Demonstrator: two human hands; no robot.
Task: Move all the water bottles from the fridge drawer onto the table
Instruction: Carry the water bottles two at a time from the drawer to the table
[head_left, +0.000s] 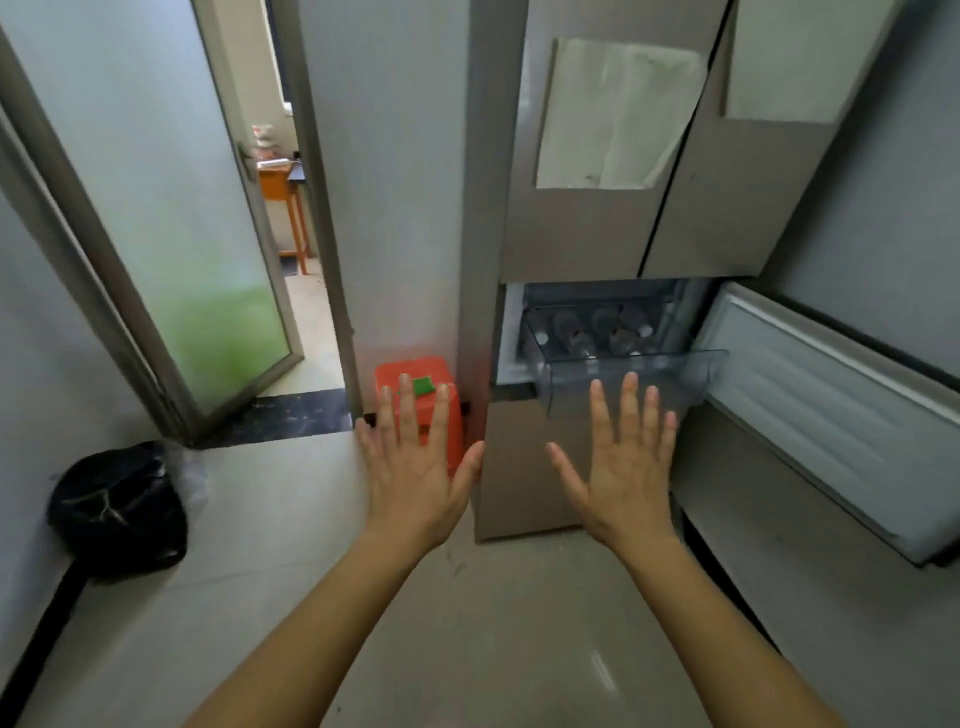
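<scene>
Orange stool (436, 374) by the wall, black bin bag (117, 506) left.

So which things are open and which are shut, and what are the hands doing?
fridge drawer: pulled out.
water bottles: inside the drawer.
lower fridge door: swung open.
upper fridge doors: shut.
glass door: open.
left hand: open, fingers spread, holding nothing.
right hand: open, fingers spread, holding nothing.
</scene>
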